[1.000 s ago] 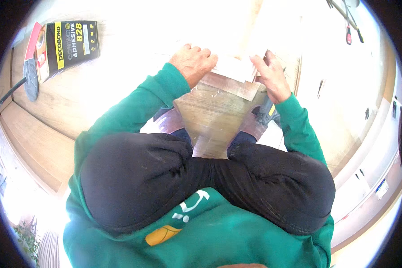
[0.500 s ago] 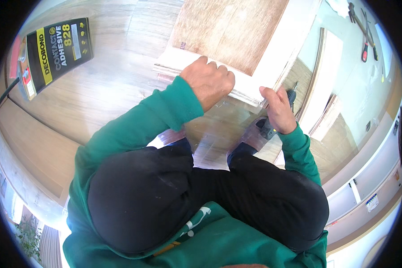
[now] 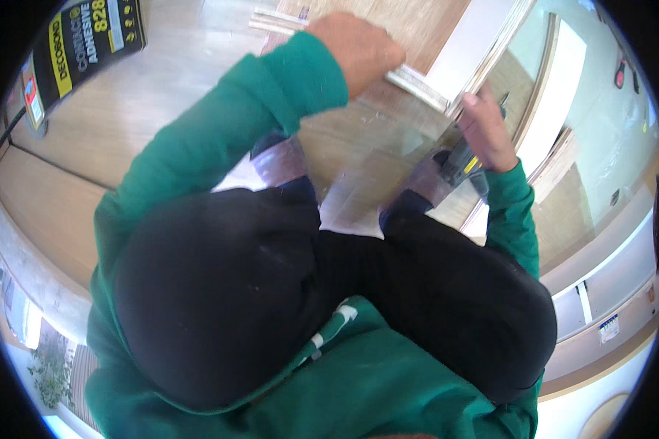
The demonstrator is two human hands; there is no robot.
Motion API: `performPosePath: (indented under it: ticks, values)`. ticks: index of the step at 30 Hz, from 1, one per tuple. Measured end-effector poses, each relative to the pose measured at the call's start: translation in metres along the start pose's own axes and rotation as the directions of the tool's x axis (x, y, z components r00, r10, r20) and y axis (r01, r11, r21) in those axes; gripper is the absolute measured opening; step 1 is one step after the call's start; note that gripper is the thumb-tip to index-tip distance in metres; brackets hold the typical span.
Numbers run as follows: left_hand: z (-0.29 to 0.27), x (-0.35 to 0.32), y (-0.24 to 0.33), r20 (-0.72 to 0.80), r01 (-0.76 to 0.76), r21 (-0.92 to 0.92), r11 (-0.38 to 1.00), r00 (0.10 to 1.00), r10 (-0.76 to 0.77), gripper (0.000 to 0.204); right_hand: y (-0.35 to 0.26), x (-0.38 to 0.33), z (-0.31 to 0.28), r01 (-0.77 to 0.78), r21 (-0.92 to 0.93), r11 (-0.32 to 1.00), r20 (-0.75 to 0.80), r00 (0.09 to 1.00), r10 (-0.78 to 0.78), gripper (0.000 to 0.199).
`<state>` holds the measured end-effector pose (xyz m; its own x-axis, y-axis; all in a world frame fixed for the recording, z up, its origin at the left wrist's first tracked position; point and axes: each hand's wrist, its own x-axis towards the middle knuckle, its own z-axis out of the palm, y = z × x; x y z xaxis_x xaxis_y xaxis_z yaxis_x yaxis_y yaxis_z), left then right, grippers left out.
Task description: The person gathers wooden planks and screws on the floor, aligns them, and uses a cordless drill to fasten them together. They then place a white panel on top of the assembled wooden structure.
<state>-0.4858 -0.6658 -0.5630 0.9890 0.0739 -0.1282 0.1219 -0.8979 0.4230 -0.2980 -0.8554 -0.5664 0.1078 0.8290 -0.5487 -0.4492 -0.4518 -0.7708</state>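
While crouched over the floor, left hand [image 3: 356,51] fisted on the near edge of a wood-faced board [image 3: 417,29], right hand [image 3: 485,132] closed around a dark power tool [image 3: 458,164] just beside that board, black adhesive can [image 3: 80,44] well apart at left.

I'm looking down into a carpentry or fit-out workshop: laminate-faced plywood panels [image 3: 417,29] lie stacked on the wooden floor [image 3: 161,95], a black adhesive can [image 3: 80,44] stands nearby, and white cabinet units [image 3: 608,285] line one side.
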Motion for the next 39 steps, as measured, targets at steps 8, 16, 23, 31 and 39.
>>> performPosePath:
  ticks: [8, 16, 23, 31, 39]
  values:
    - [-0.006, 0.003, 0.015, -0.114, -0.021, 0.034, 0.999, 0.993, 0.024, 0.013, -0.031, 0.0, 0.02, -0.022, 0.177, 0.984, -0.148, 0.988, 0.049, 0.075]
    - [0.005, 0.017, 0.042, -0.181, 0.025, 0.052, 0.998, 0.983, -0.015, 0.029, 0.026, 0.002, 0.027, 0.197, -0.553, 0.81, -0.111, 0.946, -0.306, 0.07]
    - [0.019, 0.024, 0.045, -0.157, 0.047, 0.146, 0.988, 0.987, -0.024, 0.034, 0.049, 0.015, 0.026, 0.296, -0.77, 0.566, -0.145, 0.782, -0.606, 0.05]
    - [0.014, 0.027, 0.047, -0.155, 0.09, 0.136, 0.987, 0.985, -0.068, 0.038, 0.059, 0.024, 0.011, 0.261, -0.876, 0.406, -0.054, 0.783, -0.62, 0.052]
    - [0.009, 0.031, 0.051, -0.149, 0.13, 0.165, 0.978, 0.983, -0.106, 0.041, 0.062, 0.021, 0.008, 0.332, -0.867, 0.372, -0.028, 0.713, -0.701, 0.042]
